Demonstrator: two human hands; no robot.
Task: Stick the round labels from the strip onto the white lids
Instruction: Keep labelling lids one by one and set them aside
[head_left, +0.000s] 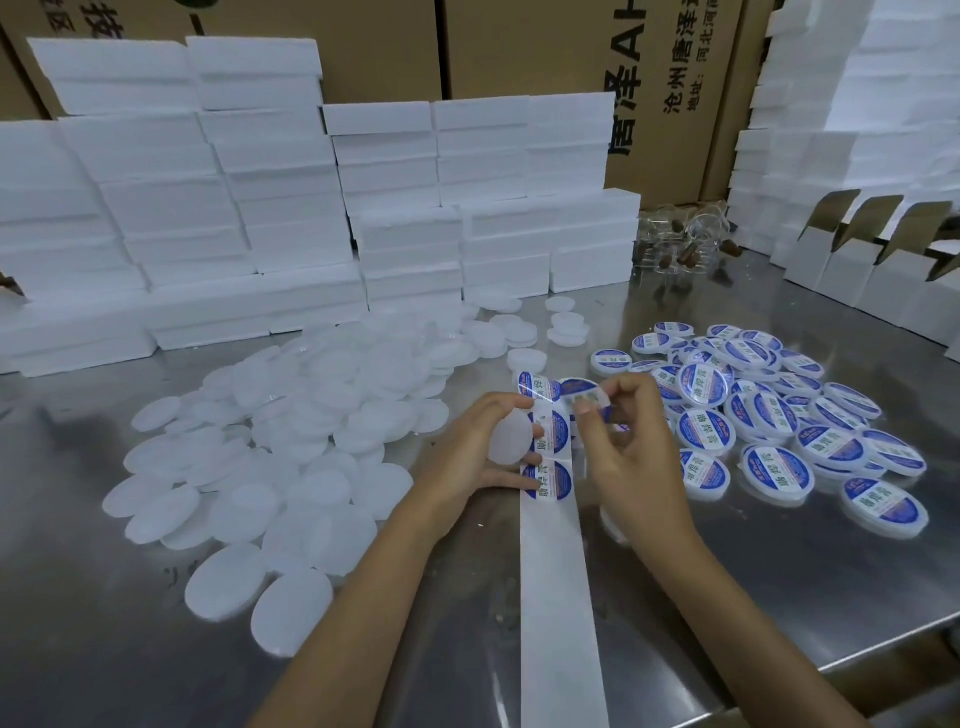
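Backing strip (553, 582) trails toward us; left hand (483, 447) grips a bare white lid (510, 437) against it, right hand (631, 441) pinches a peeled round label (582, 387).

Left hand (467, 447) grips blank lid (511, 437) against label strip (550, 519); right hand (631, 447) pinches label (582, 388) just above strip.

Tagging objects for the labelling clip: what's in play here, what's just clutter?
In play:
- label strip
- peeled label, pinched by right hand
- blank lid in left hand
- blank lid pile
- labelled lids

Clutter:
- white foam boxes
- brown cartons
- folded white cartons
- clear jars
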